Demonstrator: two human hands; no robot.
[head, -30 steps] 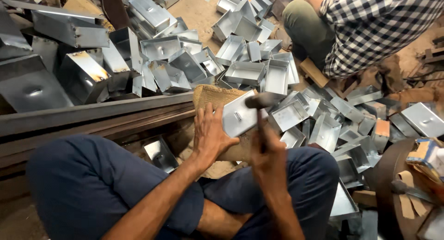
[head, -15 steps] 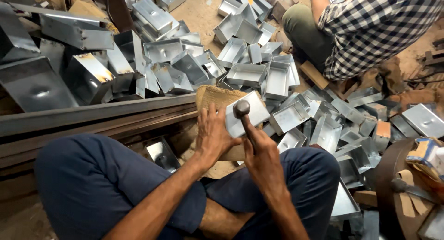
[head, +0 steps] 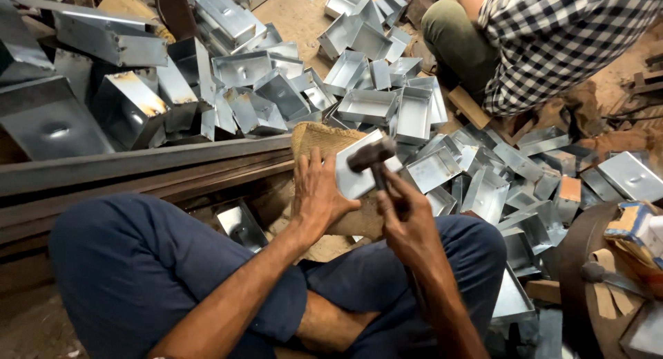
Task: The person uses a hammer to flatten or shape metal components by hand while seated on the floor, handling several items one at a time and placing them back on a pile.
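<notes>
sheet-metal tray (head: 359, 171) sits tilted on a burlap-covered block (head: 319, 136) in front of the person's crossed legs, pinned there by the left hand (head: 319, 193), whose fingers grip its near edge. right hand (head: 406, 217) is clenched around the handle of a hammer (head: 371, 156), the dark head touching the tray's upper face. many similar metal trays (head: 366, 105) lie heaped on the floor beyond, near a seated co-worker in a checked shirt (head: 559, 34).

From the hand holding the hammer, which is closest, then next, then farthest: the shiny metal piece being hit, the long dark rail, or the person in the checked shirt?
From the right hand in the head view:
1. Metal piece, just above-left, under the hammer.
2. Dark rail, off to the left.
3. Person in the checked shirt, far at the upper right.
</notes>
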